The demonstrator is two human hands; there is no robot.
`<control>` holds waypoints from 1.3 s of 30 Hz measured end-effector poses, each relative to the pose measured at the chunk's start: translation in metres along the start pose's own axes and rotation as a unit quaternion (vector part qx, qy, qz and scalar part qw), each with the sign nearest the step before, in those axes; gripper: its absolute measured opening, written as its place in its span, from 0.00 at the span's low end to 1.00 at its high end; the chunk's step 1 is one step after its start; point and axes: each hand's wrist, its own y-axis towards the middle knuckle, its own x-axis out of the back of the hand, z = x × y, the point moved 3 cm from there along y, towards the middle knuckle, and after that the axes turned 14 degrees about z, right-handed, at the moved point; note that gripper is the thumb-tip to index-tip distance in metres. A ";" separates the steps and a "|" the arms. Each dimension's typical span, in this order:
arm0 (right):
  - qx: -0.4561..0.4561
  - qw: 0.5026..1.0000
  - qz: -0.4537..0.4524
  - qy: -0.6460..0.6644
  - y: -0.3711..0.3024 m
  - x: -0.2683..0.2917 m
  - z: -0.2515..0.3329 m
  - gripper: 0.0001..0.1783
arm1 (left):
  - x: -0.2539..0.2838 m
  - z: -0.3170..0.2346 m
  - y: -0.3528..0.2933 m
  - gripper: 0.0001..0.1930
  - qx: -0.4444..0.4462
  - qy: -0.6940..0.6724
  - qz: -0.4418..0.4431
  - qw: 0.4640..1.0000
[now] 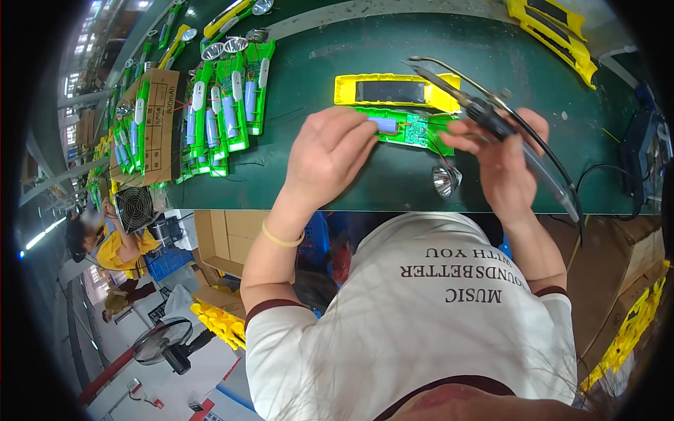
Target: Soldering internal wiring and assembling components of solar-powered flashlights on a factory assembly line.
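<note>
My left hand (330, 151) pinches the blue cylindrical battery (385, 124) that lies on a green circuit board (414, 131) on the dark green work surface (351, 63). My right hand (502, 151) grips a soldering iron (463, 102) by its black handle, tip pointing up-left over a yellow plastic shell (397, 90) just behind the board. Red wires run from the board to a small silver reflector (446, 180) lying at the near edge.
Several green boards with blue batteries (225, 109) lie in rows at the left, beside a cardboard box (158, 126). More yellow shells (554, 28) sit at the far right. A small fan (133, 208), a floor fan (163, 342) and other people are at lower left.
</note>
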 end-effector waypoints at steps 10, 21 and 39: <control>-0.090 0.996 -0.015 0.000 0.018 -0.020 -0.036 0.14 | -0.014 -0.013 0.011 0.10 0.048 0.030 0.023 0.998; -0.015 0.998 -0.056 0.015 -0.005 0.016 -0.015 0.16 | -0.018 -0.010 0.020 0.08 0.008 -0.124 0.047 0.991; 0.038 0.991 -0.113 -0.066 -0.040 0.065 0.008 0.16 | -0.015 -0.018 0.024 0.09 0.016 -0.050 0.033 0.998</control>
